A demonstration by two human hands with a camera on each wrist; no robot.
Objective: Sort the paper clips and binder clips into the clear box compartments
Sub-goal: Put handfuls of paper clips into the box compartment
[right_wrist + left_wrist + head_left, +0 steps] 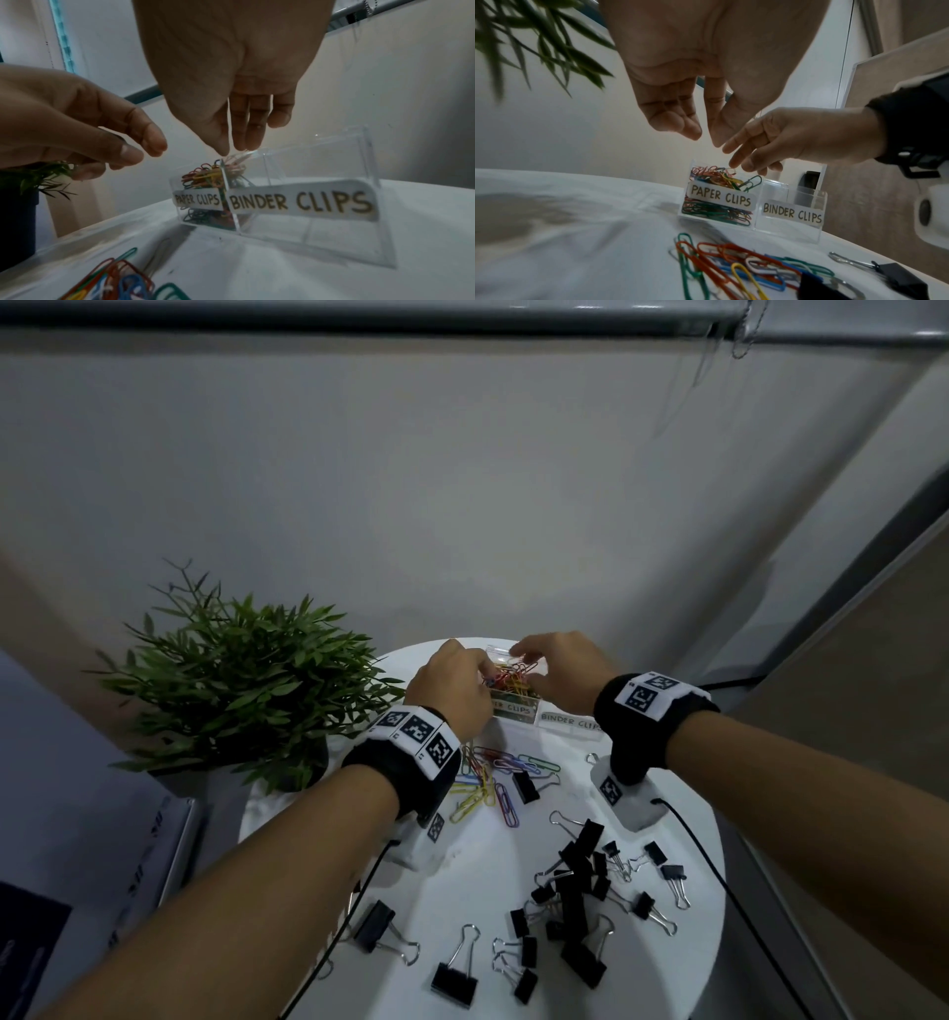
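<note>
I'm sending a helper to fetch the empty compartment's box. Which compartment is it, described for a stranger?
On the white round table, beside the plant, stands a clear box. Its right compartment, labelled BINDER CLIPS, is empty; the left one is heaped with coloured paper clips.

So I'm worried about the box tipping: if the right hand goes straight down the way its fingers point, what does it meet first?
Probably the heap of paper clips in the PAPER CLIPS compartment. The right hand has its fingertips just above them, near the divider, though depth there is unclear.
</note>
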